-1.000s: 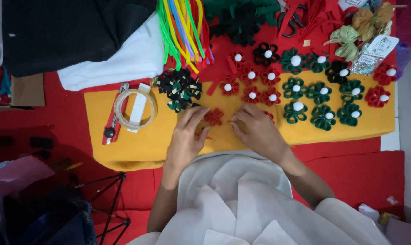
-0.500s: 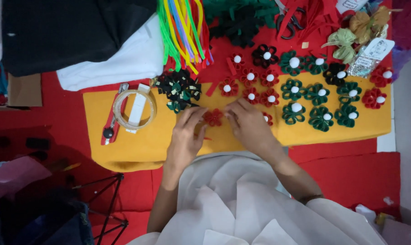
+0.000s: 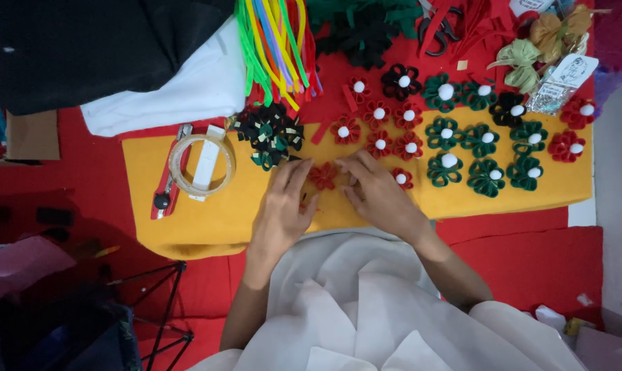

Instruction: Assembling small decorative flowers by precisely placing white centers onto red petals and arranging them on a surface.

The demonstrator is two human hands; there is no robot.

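A small red felt flower (image 3: 322, 176) with no white centre lies on the yellow felt sheet (image 3: 201, 213). My left hand (image 3: 283, 206) rests flat beside it, fingertips touching its left edge. My right hand (image 3: 378, 194) presses down on its right side, fingers spread toward it. Both hands work the flower between them. Finished red flowers (image 3: 379, 128) and green flowers (image 3: 486, 151) with white pompom centres lie in rows to the right. A heap of dark green and black petal pieces (image 3: 269, 134) sits just above my left hand.
A roll of clear tape (image 3: 202, 163) and a red cutter (image 3: 165, 184) lie at the left of the yellow sheet. Coloured pipe cleaners (image 3: 276, 45), black cloth (image 3: 98, 41), white cloth (image 3: 166, 89) and scissors (image 3: 438, 34) lie at the back. A black stand (image 3: 156, 302) is lower left.
The view has shifted slightly. My hands stay on the red flower, with the fingers of both closing in a little around it.
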